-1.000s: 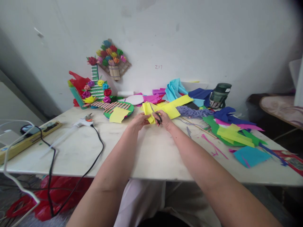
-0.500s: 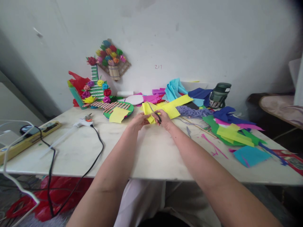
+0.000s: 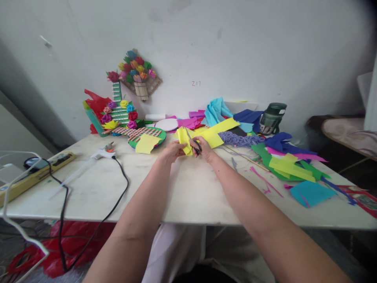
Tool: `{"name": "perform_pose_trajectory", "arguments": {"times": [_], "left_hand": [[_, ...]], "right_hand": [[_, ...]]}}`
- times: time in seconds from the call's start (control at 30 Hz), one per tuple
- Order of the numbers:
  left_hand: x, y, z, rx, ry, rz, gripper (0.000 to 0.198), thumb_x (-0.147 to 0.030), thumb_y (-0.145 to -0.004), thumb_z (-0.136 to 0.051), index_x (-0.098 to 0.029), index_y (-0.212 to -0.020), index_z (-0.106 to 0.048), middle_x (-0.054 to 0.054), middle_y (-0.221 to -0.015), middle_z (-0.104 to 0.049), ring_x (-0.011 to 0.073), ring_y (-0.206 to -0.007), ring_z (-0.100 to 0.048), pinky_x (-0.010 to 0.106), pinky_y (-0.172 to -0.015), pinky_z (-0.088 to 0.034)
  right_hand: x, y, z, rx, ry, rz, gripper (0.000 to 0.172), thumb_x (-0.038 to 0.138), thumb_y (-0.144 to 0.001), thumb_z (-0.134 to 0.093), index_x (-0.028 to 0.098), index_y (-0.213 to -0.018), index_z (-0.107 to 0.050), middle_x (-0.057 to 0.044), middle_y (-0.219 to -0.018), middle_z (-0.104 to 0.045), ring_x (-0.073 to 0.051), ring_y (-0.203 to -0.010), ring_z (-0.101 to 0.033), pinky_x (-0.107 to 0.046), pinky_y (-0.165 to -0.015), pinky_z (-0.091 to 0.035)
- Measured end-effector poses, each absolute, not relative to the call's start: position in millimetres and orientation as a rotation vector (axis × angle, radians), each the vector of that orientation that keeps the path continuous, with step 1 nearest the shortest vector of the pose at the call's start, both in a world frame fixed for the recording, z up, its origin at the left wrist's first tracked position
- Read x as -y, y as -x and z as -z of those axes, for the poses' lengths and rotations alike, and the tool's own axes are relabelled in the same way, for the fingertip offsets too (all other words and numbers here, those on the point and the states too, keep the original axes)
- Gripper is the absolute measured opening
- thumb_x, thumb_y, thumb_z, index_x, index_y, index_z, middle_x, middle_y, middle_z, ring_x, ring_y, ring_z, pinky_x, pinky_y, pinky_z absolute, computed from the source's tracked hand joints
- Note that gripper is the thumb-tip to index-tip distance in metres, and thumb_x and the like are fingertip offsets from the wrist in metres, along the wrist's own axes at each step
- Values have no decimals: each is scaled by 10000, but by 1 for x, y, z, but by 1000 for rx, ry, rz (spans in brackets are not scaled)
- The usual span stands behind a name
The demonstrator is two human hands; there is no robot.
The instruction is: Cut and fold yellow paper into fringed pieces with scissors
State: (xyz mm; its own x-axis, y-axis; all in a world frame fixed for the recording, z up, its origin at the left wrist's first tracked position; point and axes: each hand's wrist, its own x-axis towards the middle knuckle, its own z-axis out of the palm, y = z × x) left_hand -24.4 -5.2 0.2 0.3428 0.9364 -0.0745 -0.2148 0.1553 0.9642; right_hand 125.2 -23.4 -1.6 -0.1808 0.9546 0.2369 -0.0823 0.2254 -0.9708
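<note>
My left hand (image 3: 174,151) is closed on the edge of a folded piece of yellow crepe paper (image 3: 184,137), held up over the table's middle. In my right hand (image 3: 203,148) are black-handled scissors (image 3: 196,147), their blades lying against the paper's right side. Whether the blades are apart is too small to tell. Behind my hands lies a longer strip of yellow paper (image 3: 222,126). To the left, a square yellow piece (image 3: 146,144) rests on a green guitar-shaped craft (image 3: 161,135) with pink-striped sticks.
A glue gun (image 3: 103,152) with a black cord lies on the left, near a yellow power strip (image 3: 38,173). Purple yarn (image 3: 240,139), a dark green bottle (image 3: 273,118) and coloured paper scraps (image 3: 290,167) occupy the right. A paper-flower basket (image 3: 141,90) leans against the wall.
The scissors' handles have spread a little in my right hand. The left hand keeps its hold on the yellow paper; the view has shifted very slightly.
</note>
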Motion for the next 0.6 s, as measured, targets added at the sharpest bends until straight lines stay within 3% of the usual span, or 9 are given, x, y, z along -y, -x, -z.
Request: {"name": "perform_pose_trajectory", "arguments": {"times": [0.6], "left_hand": [[7, 23, -1, -846, -1102, -973, 226, -152, -715, -590, -99, -934, -582, 114, -808, -652, 183, -702, -636, 317, -689, -511]], "right_hand": [[22, -122, 0, 1338, 969, -1114, 374, 367, -639, -640, 189, -878, -415, 101, -392, -478, -65, -291, -392, -159, -276, -302]]}}
